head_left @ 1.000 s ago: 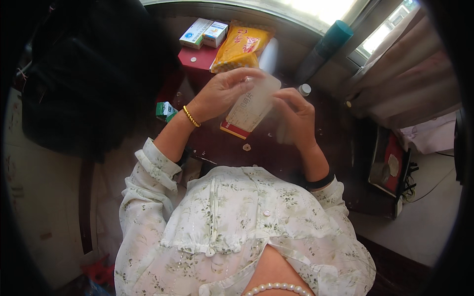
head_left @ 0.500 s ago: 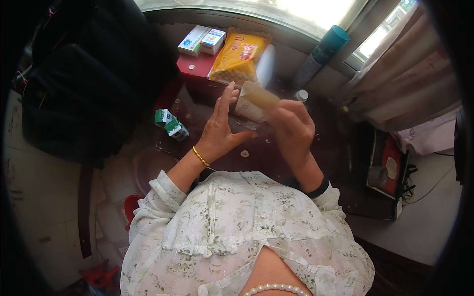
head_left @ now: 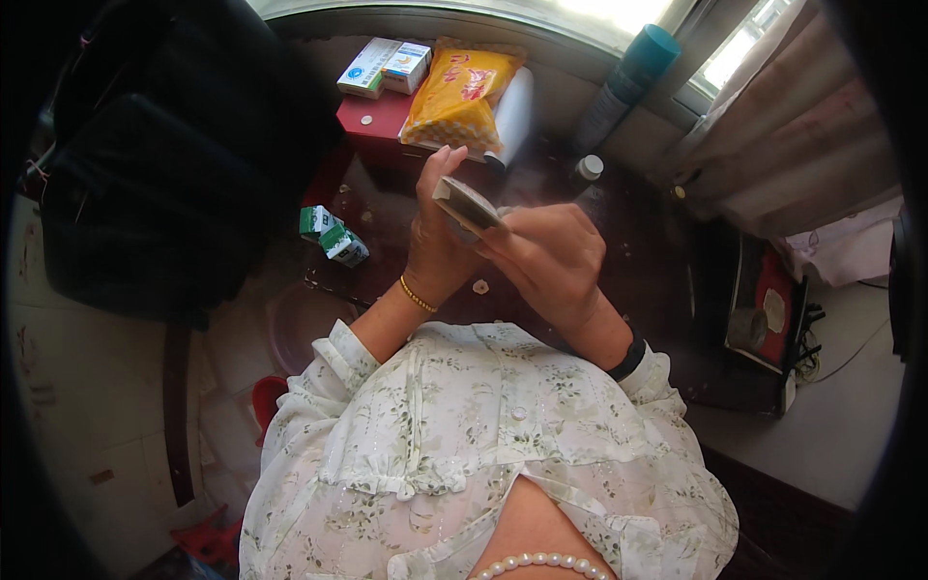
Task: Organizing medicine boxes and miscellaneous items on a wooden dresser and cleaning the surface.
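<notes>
A small, flat, pale box (head_left: pixel 471 206) is in my right hand (head_left: pixel 561 256), its near end pinched between thumb and fingers. It is tilted, with a narrow edge facing up and its far end over my left palm. My left hand (head_left: pixel 437 242) stands behind and beside it, fingers stretched upward and apart from the thumb side, which the box and right hand hide. Whether the left palm touches the box, I cannot tell. Below both hands, a small pale round piece (head_left: pixel 480 287) lies on the dark, glossy table (head_left: pixel 638 280).
Two green-and-white small boxes (head_left: pixel 333 235) lie left of my hands. Behind are a yellow packet (head_left: pixel 464 92) and medicine-type cartons (head_left: pixel 382 68) on a red box (head_left: pixel 382 116). A white-capped bottle (head_left: pixel 588 169) and a teal-capped spray can (head_left: pixel 628 87) stand back right.
My right hand has moved left with the box, bringing it against or close to the left hand. The box has turned from showing its broad side to showing its edge.
</notes>
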`<state>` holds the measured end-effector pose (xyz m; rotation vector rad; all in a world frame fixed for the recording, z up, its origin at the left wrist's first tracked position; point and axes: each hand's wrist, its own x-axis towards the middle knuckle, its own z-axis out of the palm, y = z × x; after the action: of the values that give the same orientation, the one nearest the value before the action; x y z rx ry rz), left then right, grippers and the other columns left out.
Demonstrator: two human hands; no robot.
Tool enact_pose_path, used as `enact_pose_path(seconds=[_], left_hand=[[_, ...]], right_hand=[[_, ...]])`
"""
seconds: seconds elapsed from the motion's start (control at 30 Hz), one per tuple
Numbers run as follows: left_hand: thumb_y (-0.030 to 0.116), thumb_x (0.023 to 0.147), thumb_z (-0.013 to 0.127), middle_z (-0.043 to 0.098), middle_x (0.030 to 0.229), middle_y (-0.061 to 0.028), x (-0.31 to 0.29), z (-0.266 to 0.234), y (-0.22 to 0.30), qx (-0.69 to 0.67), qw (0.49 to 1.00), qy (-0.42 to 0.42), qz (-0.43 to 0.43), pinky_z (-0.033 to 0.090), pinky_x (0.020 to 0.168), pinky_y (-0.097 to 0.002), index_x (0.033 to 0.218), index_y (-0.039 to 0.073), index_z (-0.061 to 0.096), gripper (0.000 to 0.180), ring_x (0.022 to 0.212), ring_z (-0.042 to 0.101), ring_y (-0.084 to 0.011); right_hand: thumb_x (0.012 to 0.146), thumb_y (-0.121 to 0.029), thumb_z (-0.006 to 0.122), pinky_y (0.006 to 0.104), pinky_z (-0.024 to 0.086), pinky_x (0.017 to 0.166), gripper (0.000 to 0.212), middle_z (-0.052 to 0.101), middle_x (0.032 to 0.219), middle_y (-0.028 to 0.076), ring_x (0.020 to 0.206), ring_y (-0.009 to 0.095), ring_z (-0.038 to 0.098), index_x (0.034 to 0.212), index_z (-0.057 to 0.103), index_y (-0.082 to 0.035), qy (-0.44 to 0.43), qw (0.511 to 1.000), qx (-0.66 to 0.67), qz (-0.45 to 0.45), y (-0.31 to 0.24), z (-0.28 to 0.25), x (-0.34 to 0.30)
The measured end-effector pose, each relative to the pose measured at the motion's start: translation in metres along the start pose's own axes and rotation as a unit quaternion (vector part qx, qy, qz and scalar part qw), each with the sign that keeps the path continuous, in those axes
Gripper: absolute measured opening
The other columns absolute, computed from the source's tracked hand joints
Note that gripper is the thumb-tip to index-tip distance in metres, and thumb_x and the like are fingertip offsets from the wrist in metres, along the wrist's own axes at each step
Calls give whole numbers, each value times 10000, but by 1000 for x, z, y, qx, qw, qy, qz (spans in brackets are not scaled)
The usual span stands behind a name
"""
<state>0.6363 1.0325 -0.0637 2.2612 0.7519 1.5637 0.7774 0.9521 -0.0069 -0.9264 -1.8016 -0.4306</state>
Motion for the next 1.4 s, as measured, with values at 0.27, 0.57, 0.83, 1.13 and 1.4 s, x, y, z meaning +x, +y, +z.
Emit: enact_pose_path(seconds=[0.27,0.57,0.83,1.13,1.4], left_hand=[[193,731,876,526,1364,-223,4,-2,2,-49,998,-12,-22,493,1002,-436,1422,26,324,900,1221,568,-401],[144,710,825,584,1291,-216,-5,-24,-11,-23,963,-205,-174,508,972,-420,1560,165,164,1077,1175,606,-377],[159,688,811,549,1347,-196,-8,-44,-13,17,930,-313,-193,478,1010,-432,1571,193,173,1091,1230,561,-384],[112,639,800,566,1239,-156,-10,-49,-19,68,932,-332,-128,487,969,-444,1563,197,231,1089,1141,573,-370],[128,622,830,580,1221,-131,-6,-59,-18,112,941,-309,-85,482,909,-440,1543,180,289,1070,1111,589,-343]], right_hand=[[689,-113,840,311,474,608,273,648,892,29,700,187,624,939,733,-93,2,1000,-4,18,-1,-3,-1],[891,-161,745,270,512,666,385,661,939,113,751,191,636,1209,559,-47,27,974,116,191,11,-1,-23],[1013,-211,598,213,489,780,282,676,963,22,868,62,595,1212,674,-25,-68,734,391,552,32,8,-44],[939,-111,676,239,518,818,370,671,1014,41,917,81,610,1297,614,-41,-150,725,393,545,19,9,-25],[897,-63,691,258,508,819,477,668,1007,64,925,90,604,1351,546,-69,-174,784,325,500,21,21,-24]])
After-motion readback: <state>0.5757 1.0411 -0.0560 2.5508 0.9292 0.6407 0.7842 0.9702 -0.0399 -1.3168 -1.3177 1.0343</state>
